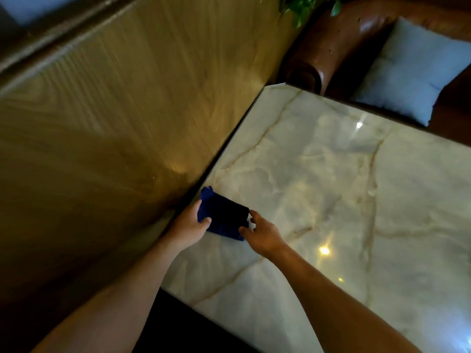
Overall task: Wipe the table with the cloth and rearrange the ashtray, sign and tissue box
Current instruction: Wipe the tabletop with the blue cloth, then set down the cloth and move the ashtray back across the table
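A folded dark blue cloth (222,215) lies on the pale marble table (331,189), close to the table's left edge by the wall. My left hand (190,226) holds the cloth's left end, thumb on top of it. My right hand (262,234) pinches the cloth's right end with thumb and fingers. The ashtray, the sign and the tissue box are not in view.
A wooden wall panel (114,136) runs along the table's left edge. A brown leather sofa (339,39) with a white cushion (413,72) stands behind the far edge. Green plant leaves (303,8) hang at the top. A dark seat edge (178,327) lies below the near corner.
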